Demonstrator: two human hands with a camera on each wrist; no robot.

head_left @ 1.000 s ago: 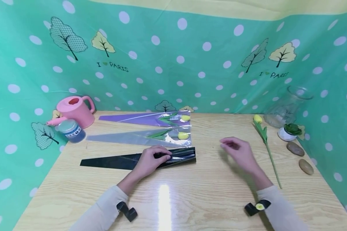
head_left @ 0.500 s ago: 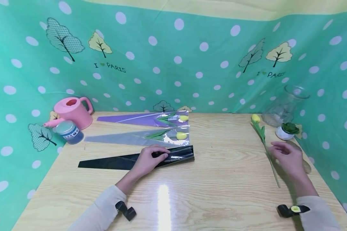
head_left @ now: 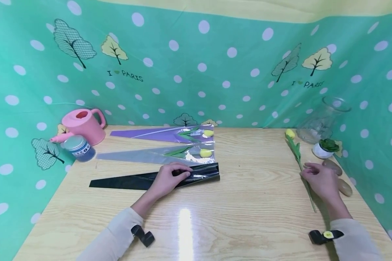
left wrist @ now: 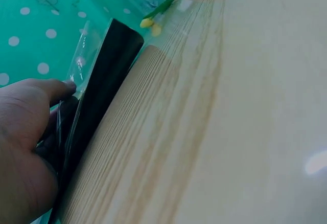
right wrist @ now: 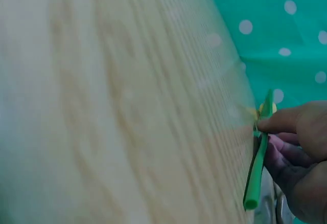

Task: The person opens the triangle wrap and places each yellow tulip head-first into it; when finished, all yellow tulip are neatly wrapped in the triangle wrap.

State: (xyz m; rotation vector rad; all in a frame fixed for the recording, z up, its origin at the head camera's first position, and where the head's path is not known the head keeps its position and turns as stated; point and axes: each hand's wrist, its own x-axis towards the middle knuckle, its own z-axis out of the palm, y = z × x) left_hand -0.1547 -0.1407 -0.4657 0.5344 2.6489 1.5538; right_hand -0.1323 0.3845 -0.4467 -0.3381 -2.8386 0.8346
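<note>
My left hand [head_left: 167, 180] pinches the upper layer of a black flower sleeve [head_left: 124, 181] whose right-hand mouth stands slightly parted. In the left wrist view, its thumb lies against the clear film [left wrist: 80, 63], with the sleeve's black back layer [left wrist: 110, 60] beside it. On the right of the table, my right hand [head_left: 322, 179] pinches the green stem of a yellow tulip [head_left: 290, 133] between thumb and fingers. The tulip's stem end [right wrist: 251, 202] points toward the camera in the right wrist view. Its stem lies along the tabletop, or very close above it.
Behind the black sleeve lie a grey sleeve [head_left: 130, 156] and a purple sleeve [head_left: 150, 134], each with a yellow tulip inside. A pink watering can [head_left: 85, 127] and blue jar [head_left: 81, 148] stand left. A glass vase [head_left: 318, 125], potted succulent [head_left: 325, 148] and brown stones [head_left: 345, 187] stand right.
My right hand has moved right from the middle of the table to the tulip and taken its stem. My left hand stays at the black sleeve.
</note>
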